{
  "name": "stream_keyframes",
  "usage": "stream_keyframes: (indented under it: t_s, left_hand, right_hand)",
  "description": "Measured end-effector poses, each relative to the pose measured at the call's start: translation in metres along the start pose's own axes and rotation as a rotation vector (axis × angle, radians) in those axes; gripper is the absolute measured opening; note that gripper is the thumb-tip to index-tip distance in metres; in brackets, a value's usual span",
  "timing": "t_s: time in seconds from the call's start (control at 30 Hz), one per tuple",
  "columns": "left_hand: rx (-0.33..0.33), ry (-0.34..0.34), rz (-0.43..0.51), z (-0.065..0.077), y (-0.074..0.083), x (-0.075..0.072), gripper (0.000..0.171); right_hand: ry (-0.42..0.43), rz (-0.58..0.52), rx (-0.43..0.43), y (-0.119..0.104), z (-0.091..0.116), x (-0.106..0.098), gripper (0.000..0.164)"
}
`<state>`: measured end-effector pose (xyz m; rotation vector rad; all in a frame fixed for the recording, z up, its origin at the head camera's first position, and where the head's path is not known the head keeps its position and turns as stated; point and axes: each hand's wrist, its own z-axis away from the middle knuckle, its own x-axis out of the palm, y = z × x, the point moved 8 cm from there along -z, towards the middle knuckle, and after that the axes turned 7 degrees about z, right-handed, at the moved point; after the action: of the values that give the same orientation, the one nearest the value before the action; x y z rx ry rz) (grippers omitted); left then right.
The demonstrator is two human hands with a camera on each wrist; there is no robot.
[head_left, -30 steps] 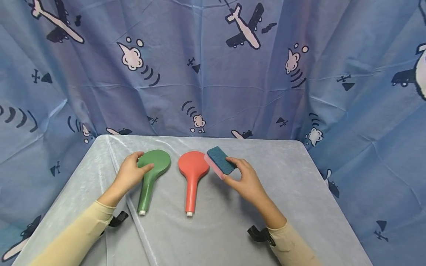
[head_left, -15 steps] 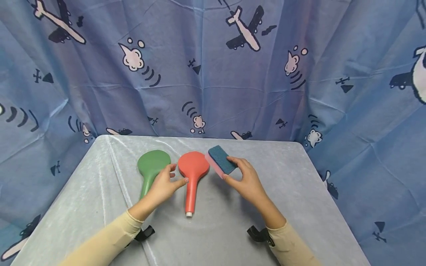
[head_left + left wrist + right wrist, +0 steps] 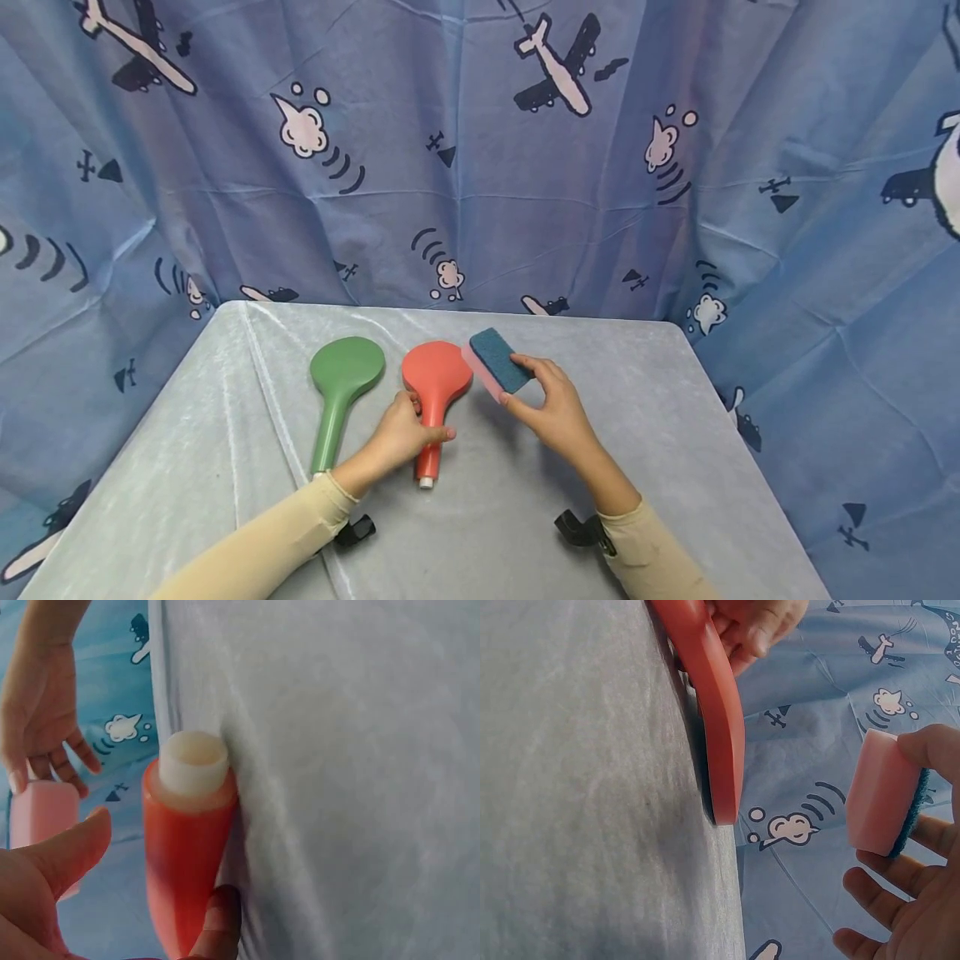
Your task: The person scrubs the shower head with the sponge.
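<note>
A red shower head (image 3: 437, 369) with a white handle end lies on the table, its round part toward the back. My left hand (image 3: 401, 429) is at its handle. In the left wrist view the thumb (image 3: 79, 847) stands off the handle, while a fingertip (image 3: 219, 926) meets its table side. To the left lies a green shower head (image 3: 347, 367), the end of its handle covered by my left sleeve. My right hand (image 3: 551, 408) pinches a pink sponge (image 3: 881, 791) with a dark teal scouring side, holding it tilted above the table right of the red shower head.
A pale grey cloth covers the table (image 3: 660, 433), with creases on the left. Behind it hangs a blue curtain (image 3: 480, 167) printed with planes and clouds. Black straps (image 3: 581, 529) sit at both wrists.
My left hand has left the green shower head, moved right and come down to the red one's handle. The right hand and sponge have stayed nearly still.
</note>
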<state>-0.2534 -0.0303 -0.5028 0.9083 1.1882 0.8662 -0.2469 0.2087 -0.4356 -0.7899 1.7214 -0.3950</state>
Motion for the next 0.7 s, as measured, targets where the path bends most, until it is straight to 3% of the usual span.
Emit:
stream_keyframes:
  t_s: [0.27,0.7]
  left_hand:
    - [-0.031,0.008,-0.040,-0.0050,-0.0077,0.0005,0.087]
    - [-0.068,0.006,-0.018,-0.0050,-0.0082,-0.0044,0.076]
  right_hand:
    - [0.008,0.006,0.000,0.0021,-0.0014,-0.0013,0.063]
    - [0.032,0.002,-0.037,0.0027,-0.0010,-0.0018,0.062]
